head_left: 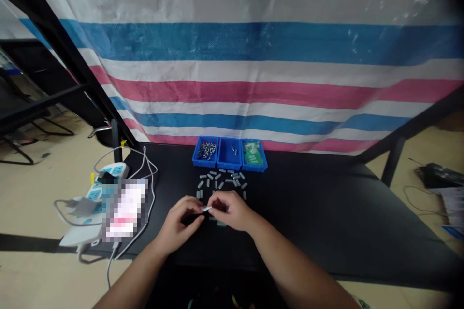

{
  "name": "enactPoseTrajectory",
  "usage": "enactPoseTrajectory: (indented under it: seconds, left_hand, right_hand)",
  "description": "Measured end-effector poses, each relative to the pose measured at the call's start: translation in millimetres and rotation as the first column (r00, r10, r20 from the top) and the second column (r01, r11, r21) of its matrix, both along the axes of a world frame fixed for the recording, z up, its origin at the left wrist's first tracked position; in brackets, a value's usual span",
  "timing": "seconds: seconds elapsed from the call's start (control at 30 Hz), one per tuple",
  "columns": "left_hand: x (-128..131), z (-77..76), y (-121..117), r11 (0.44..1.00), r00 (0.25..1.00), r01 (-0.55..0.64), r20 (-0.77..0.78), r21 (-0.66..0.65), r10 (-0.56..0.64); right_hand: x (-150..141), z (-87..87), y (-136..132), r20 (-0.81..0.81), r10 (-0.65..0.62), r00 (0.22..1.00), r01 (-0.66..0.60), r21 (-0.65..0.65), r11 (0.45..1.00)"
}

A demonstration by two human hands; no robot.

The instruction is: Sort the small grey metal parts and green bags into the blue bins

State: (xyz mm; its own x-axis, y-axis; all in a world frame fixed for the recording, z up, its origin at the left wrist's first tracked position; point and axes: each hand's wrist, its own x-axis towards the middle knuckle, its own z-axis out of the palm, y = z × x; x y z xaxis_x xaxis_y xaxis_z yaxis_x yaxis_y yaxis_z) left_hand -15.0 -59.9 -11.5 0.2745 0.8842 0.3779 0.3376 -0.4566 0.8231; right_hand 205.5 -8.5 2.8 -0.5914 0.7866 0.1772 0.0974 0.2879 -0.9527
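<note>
The bare forearms (134, 270) reached in from the near edge, and the left hand (180, 218) and right hand (230, 210) met low over the black surface (308, 217), both narrowly closed, with a small pale piece (207, 208) pinched between their fingertips near the middle of the surface. So slight a piece could have slipped from a loosened pinch and dropped among the grey cylinders (221, 178) lying just beyond, where it might have been hard to pick out. The piece looked slim, short and straight, lighter than those cylinders, with its exact shape mostly hidden by the fingertips
</note>
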Motion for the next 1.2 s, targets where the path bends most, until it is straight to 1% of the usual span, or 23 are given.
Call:
enactPoseTrajectory:
  seconds: [0.07, 0.13, 0.17, 0.2, 0.23, 0.27, 0.3, 0.33, 0.37, 0.43, 0.47, 0.5, 0.53, 0.6, 0.67, 0.73, 0.8, 0.83, 0.93, 1.0, 1.07, 1.13, 1.2]
  left_hand:
    - [1, 0.8, 0, 0.999, 1.0, -0.029, -0.01, 0.036, 0.029]
    - [2, 1.7, 1, 0.996, 0.997, -0.062, -0.049, 0.07, 0.066]
    - [1, 2.1, 1, 0.994, 0.994, -0.075, -0.07, 0.077, 0.08]
    - [1, 2.2, 1, 0.994, 0.992, -0.082, -0.087, 0.074, 0.088]
    - [1, 2.3, 1, 0.994, 0.991, -0.083, -0.098, 0.068, 0.089]
    - [1, 2.2, 2, 0.995, 0.991, -0.078, -0.106, 0.06, 0.084]
    - [0, 2.0, 2, 0.996, 0.991, -0.07, -0.109, 0.053, 0.075]
    - [0, 1.8, 2, 0.997, 0.992, -0.063, -0.11, 0.046, 0.068]
    - [0, 1.6, 2, 0.997, 0.992, -0.059, -0.108, 0.04, 0.063]
    - [0, 1.4, 2, 0.998, 0.993, -0.056, -0.1, 0.031, 0.059]
    - [0, 1.5, 2, 0.998, 0.994, -0.056, -0.097, 0.026, 0.058]
    - [1, 1.6, 3, 0.998, 0.994, -0.056, -0.094, 0.021, 0.058]
    - [1, 1.8, 3, 0.998, 0.994, -0.054, -0.094, 0.016, 0.055]
    - [1, 2.1, 3, 0.999, 0.994, -0.047, -0.096, 0.003, 0.047]
    - [1, 2.2, 3, 0.999, 0.994, -0.038, -0.099, -0.008, 0.037]
    - [1, 2.0, 4, 0.999, 0.994, -0.035, -0.101, -0.017, 0.033]
    - [1, 1.4, 4, 0.999, 0.994, -0.035, -0.1, -0.023, 0.032]
    - [1, 1.0, 5, 0.999, 0.994, -0.036, -0.1, -0.026, 0.033]
    - [1, 0.0, 6, 0.999, 0.994, -0.039, -0.1, -0.031, 0.036]
    - [1, -0.2, 6, 0.999, 0.994, -0.04, -0.1, -0.034, 0.036]
    - [1, 0.1, 6, 0.999, 0.994, -0.039, -0.1, -0.037, 0.035]
    - [1, 0.6, 6, 0.998, 0.994, -0.041, -0.105, -0.04, 0.037]
    - [1, 0.8, 6, 0.998, 0.993, -0.044, -0.109, -0.041, 0.04]
  right_hand:
    - [7, -1.5, 7, -0.057, -0.17, 0.984, 0.171, 0.019, 0.985]
    - [18, -3.2, 15, -0.061, -0.356, 0.933, 0.358, 0.04, 0.933]
    - [25, -3.9, 19, -0.025, -0.41, 0.912, 0.411, 0.059, 0.91]
    - [31, -4.4, 23, 0.038, -0.422, 0.906, 0.419, 0.077, 0.905]
    - [37, -4.9, 27, 0.11, -0.399, 0.91, 0.392, 0.084, 0.916]
    - [42, -5.3, 30, 0.164, -0.37, 0.914, 0.364, 0.071, 0.929]
    - [46, -5.7, 32, 0.182, -0.351, 0.918, 0.35, 0.038, 0.936]
    - [47, -6.1, 34, 0.152, -0.358, 0.921, 0.364, -0.009, 0.931]
    - [48, -6.6, 36, 0.08, -0.394, 0.916, 0.399, -0.064, 0.915]
    - [46, -7.4, 38, -0.1, -0.49, 0.866, 0.471, -0.168, 0.866]
    - [44, -7.7, 39, -0.159, -0.524, 0.837, 0.492, -0.202, 0.847]
    - [44, -7.8, 40, -0.18, -0.542, 0.821, 0.505, -0.212, 0.836]
    - [44, -7.6, 40, -0.163, -0.55, 0.819, 0.519, -0.196, 0.832]
    - [49, -6.3, 39, -0.044, -0.542, 0.839, 0.536, -0.097, 0.838]
    - [58, -3.6, 36, 0.131, -0.518, 0.845, 0.516, 0.053, 0.855]
    - [68, -0.5, 33, 0.332, -0.483, 0.81, 0.456, 0.162, 0.875]
    - [76, 1.6, 31, 0.508, -0.433, 0.744, 0.397, 0.185, 0.899]
    - [78, 1.8, 30, 0.567, -0.411, 0.713, 0.38, 0.18, 0.907]
    - [79, 0.2, 29, 0.633, -0.393, 0.667, 0.369, 0.177, 0.912]
    - [76, -0.9, 29, 0.62, -0.386, 0.683, 0.355, 0.18, 0.917]
    - [73, -0.8, 28, 0.56, -0.357, 0.748, 0.329, 0.154, 0.932]
    - [70, 0.3, 29, 0.437, -0.344, 0.831, 0.332, 0.106, 0.937]
    - [67, 1.0, 30, 0.29, -0.367, 0.884, 0.373, 0.037, 0.927]
